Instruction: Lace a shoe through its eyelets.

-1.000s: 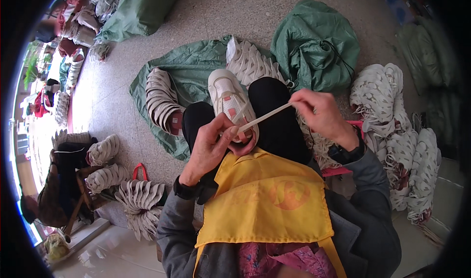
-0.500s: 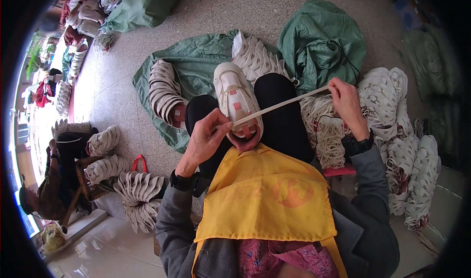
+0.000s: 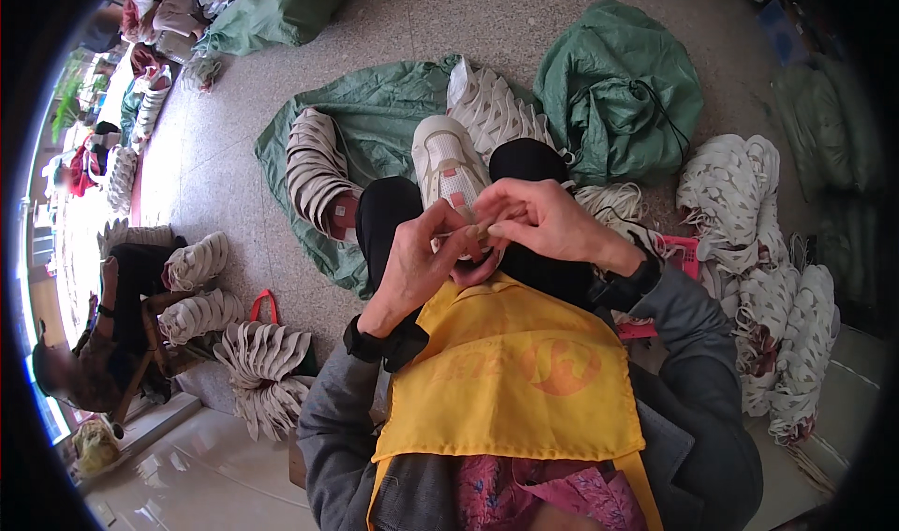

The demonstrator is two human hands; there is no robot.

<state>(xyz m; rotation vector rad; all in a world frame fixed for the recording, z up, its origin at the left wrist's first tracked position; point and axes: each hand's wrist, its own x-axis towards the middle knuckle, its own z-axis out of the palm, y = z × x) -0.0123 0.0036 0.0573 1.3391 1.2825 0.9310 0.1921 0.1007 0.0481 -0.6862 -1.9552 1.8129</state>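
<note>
A white and beige shoe upper (image 3: 444,161) with pink patches rests between my knees, toe pointing away. Over its collar opening my left hand (image 3: 420,261) and my right hand (image 3: 552,222) meet, their fingertips almost touching. Both are closed in a pinch. The flat cream shoelace is mostly hidden by the fingers, so its exact path cannot be made out. Behind the hands the shoe's tongue and collar are partly covered.
Stacked shoe uppers lie beyond my left knee (image 3: 316,161), behind the shoe (image 3: 496,110) and at right (image 3: 735,194). A bundle of laces (image 3: 613,203) sits by a pink basket (image 3: 682,253). Green sacks (image 3: 618,91) lie ahead. Another person (image 3: 103,334) sits at left.
My right hand has come down and left from beyond the right knee to meet my left hand. The shoelace, stretched between them before, is now bunched out of sight at the fingertips.
</note>
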